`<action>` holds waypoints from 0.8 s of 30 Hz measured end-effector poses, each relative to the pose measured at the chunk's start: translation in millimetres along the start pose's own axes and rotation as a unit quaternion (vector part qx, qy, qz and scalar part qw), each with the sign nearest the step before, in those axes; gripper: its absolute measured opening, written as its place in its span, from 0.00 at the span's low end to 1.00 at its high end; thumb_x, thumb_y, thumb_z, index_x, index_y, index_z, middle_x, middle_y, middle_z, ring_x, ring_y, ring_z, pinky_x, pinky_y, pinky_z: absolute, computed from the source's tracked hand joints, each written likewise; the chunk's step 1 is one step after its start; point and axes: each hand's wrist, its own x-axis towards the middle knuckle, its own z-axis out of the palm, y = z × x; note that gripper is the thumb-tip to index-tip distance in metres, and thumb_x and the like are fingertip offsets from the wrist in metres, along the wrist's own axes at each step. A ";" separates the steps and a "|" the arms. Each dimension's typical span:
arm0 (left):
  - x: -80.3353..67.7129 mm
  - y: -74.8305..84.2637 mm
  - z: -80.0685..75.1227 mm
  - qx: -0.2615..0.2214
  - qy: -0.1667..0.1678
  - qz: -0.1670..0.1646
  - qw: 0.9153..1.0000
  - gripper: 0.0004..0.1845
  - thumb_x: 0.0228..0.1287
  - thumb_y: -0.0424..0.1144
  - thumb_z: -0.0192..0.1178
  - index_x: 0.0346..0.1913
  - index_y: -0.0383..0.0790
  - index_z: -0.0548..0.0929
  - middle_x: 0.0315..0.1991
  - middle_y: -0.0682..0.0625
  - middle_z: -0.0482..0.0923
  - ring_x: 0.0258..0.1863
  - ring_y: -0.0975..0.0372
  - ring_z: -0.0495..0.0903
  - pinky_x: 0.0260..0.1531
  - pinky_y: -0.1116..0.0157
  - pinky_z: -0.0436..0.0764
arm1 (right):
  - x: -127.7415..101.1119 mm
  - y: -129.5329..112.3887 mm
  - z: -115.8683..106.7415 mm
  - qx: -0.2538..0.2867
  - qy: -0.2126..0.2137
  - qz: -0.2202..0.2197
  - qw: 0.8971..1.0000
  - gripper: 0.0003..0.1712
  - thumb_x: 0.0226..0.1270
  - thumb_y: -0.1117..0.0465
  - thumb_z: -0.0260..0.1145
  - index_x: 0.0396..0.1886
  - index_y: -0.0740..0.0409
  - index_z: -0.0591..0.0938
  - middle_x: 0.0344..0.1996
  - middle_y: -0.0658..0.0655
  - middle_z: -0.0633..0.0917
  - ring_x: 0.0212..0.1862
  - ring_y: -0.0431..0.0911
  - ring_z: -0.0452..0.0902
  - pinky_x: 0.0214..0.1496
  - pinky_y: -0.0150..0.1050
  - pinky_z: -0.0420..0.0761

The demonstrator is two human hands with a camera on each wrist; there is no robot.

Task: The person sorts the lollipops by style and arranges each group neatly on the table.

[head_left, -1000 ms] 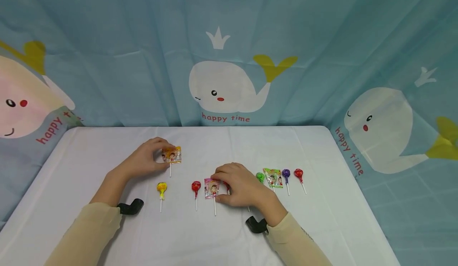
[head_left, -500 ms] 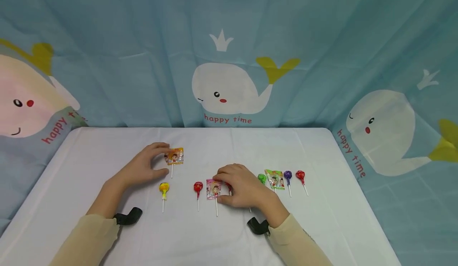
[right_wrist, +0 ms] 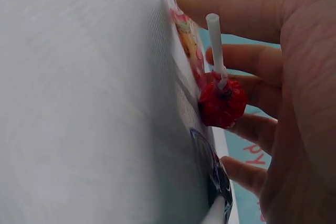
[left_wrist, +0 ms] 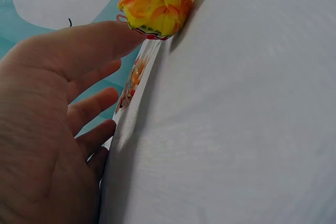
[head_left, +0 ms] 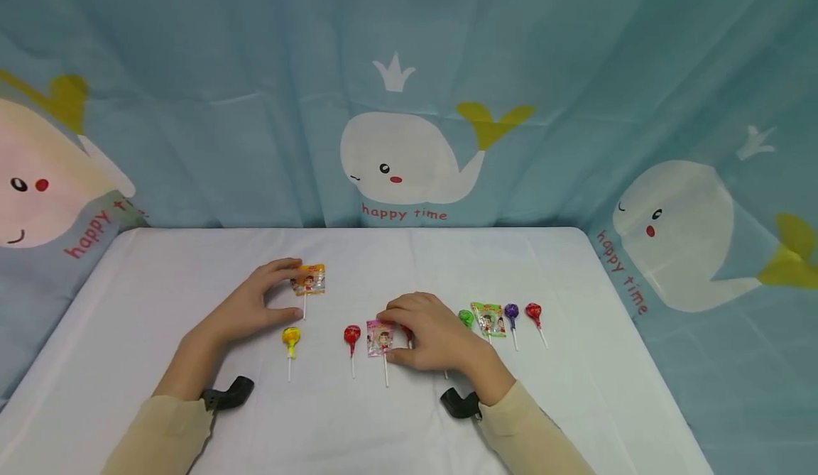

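Whales printed on the blue curtain (head_left: 409,91) hang behind our white table (head_left: 160,262). Our left hand (head_left: 252,304) has thumb and forefinger spread around the orange-packet lollipop (head_left: 308,280), lying flat behind the row; whether they pinch it, we cannot tell. Our right hand (head_left: 431,329) curls over a red lollipop (right_wrist: 222,103), fingertips on the pink-packet lollipop (head_left: 380,338). Both packets look light, crinkly and probably slippery; the stiff sticks seem the safer hold. Yellow lollipop (head_left: 290,336), another red one (head_left: 351,334) and the right-hand cluster (head_left: 488,317) crowd close.
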 end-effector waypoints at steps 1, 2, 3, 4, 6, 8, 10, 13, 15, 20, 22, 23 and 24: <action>-0.9 0.1 0.1 0.001 0.000 0.003 1.000 0.38 0.61 0.46 0.83 0.73 0.47 0.82 0.81 0.43 0.66 0.82 0.38 0.57 0.73 0.28 0.60 | 0.5 -0.4 0.2 -0.001 0.002 -0.002 1.000 0.34 0.69 0.41 0.76 0.72 0.45 0.84 0.65 0.44 0.83 0.72 0.43 0.74 0.81 0.50 0.65; -1.5 0.1 0.2 0.000 0.000 0.007 1.000 0.37 0.61 0.46 0.83 0.73 0.47 0.82 0.81 0.43 0.66 0.82 0.38 0.57 0.73 0.27 0.60 | 0.9 -1.0 0.4 -0.001 0.003 -0.003 1.000 0.34 0.69 0.41 0.76 0.72 0.44 0.84 0.65 0.44 0.83 0.72 0.43 0.73 0.81 0.51 0.65; -1.7 -0.1 0.2 -0.001 0.001 0.010 1.000 0.37 0.61 0.46 0.84 0.73 0.48 0.83 0.81 0.43 0.66 0.82 0.38 0.57 0.73 0.27 0.60 | 1.1 -1.6 0.3 -0.002 0.005 -0.004 1.000 0.33 0.69 0.41 0.76 0.72 0.44 0.84 0.65 0.44 0.83 0.72 0.43 0.73 0.81 0.51 0.65; -1.5 -0.2 0.6 -0.002 0.001 0.012 1.000 0.37 0.60 0.45 0.84 0.72 0.49 0.83 0.81 0.43 0.66 0.81 0.38 0.57 0.73 0.27 0.59 | 1.4 -2.1 0.5 -0.003 0.007 -0.006 1.000 0.33 0.69 0.41 0.76 0.72 0.44 0.84 0.65 0.43 0.84 0.72 0.43 0.74 0.80 0.52 0.66; -1.1 -0.6 1.2 -0.004 0.002 0.017 1.000 0.36 0.60 0.45 0.84 0.71 0.50 0.84 0.80 0.43 0.67 0.81 0.38 0.58 0.72 0.27 0.59 | 1.9 -2.8 1.1 -0.007 0.010 -0.009 1.000 0.33 0.69 0.41 0.76 0.72 0.42 0.84 0.65 0.43 0.84 0.73 0.44 0.73 0.80 0.53 0.66; -0.5 -1.6 1.9 -0.004 0.003 0.021 1.000 0.35 0.59 0.45 0.84 0.70 0.51 0.85 0.80 0.43 0.68 0.81 0.39 0.58 0.73 0.27 0.59 | 2.2 -3.0 2.4 -0.013 0.013 -0.016 1.000 0.33 0.69 0.41 0.76 0.71 0.41 0.85 0.65 0.42 0.83 0.73 0.44 0.73 0.80 0.53 0.66; -0.5 -2.3 2.8 -0.003 0.003 0.021 1.000 0.34 0.59 0.45 0.85 0.69 0.51 0.86 0.79 0.43 0.69 0.81 0.39 0.58 0.73 0.27 0.59 | 2.4 -2.8 3.8 -0.021 0.016 -0.026 0.999 0.32 0.69 0.40 0.76 0.71 0.40 0.85 0.65 0.41 0.83 0.72 0.44 0.73 0.79 0.53 0.67; -0.4 -3.2 3.6 0.000 0.004 0.022 1.000 0.34 0.58 0.47 0.85 0.68 0.50 0.87 0.79 0.44 0.70 0.81 0.39 0.58 0.73 0.26 0.58 | 2.6 -2.5 4.5 -0.028 0.021 -0.037 0.999 0.32 0.69 0.40 0.76 0.71 0.38 0.85 0.64 0.40 0.84 0.72 0.44 0.73 0.78 0.52 0.67; -0.4 -3.9 3.4 0.001 0.005 0.022 1.000 0.34 0.57 0.48 0.86 0.68 0.51 0.87 0.79 0.44 0.70 0.81 0.39 0.58 0.73 0.27 0.58 | 3.1 -3.0 4.4 -0.028 0.023 -0.041 0.998 0.31 0.69 0.41 0.77 0.71 0.38 0.86 0.64 0.40 0.84 0.71 0.44 0.73 0.78 0.52 0.67; 0.2 -5.5 3.0 0.008 0.008 0.019 1.000 0.35 0.57 0.51 0.86 0.68 0.52 0.87 0.79 0.45 0.70 0.81 0.40 0.58 0.73 0.27 0.58 | 4.3 -3.3 4.5 -0.029 0.030 -0.044 0.998 0.26 0.69 0.44 0.77 0.66 0.38 0.89 0.61 0.40 0.85 0.69 0.44 0.75 0.78 0.51 0.67; 0.8 -6.3 3.5 0.011 0.009 0.019 1.000 0.35 0.56 0.51 0.86 0.68 0.53 0.87 0.79 0.46 0.71 0.81 0.41 0.58 0.73 0.27 0.58 | 4.4 -2.6 4.6 -0.028 0.034 -0.046 0.998 0.24 0.69 0.45 0.77 0.64 0.39 0.89 0.60 0.40 0.86 0.68 0.43 0.76 0.77 0.51 0.68; 1.2 -6.6 3.8 0.012 0.010 0.019 1.000 0.35 0.56 0.51 0.86 0.68 0.53 0.87 0.79 0.46 0.71 0.81 0.41 0.58 0.73 0.27 0.58 | 4.5 -2.3 4.5 -0.027 0.035 -0.047 0.998 0.23 0.69 0.46 0.77 0.63 0.39 0.90 0.59 0.40 0.86 0.67 0.43 0.76 0.77 0.51 0.68; 1.9 -7.0 4.3 0.014 0.011 0.020 1.000 0.35 0.56 0.51 0.86 0.68 0.53 0.87 0.79 0.46 0.71 0.81 0.41 0.58 0.73 0.28 0.58 | 4.3 -1.9 4.1 -0.024 0.037 -0.047 0.998 0.23 0.69 0.46 0.77 0.62 0.40 0.90 0.59 0.40 0.86 0.67 0.42 0.77 0.77 0.51 0.68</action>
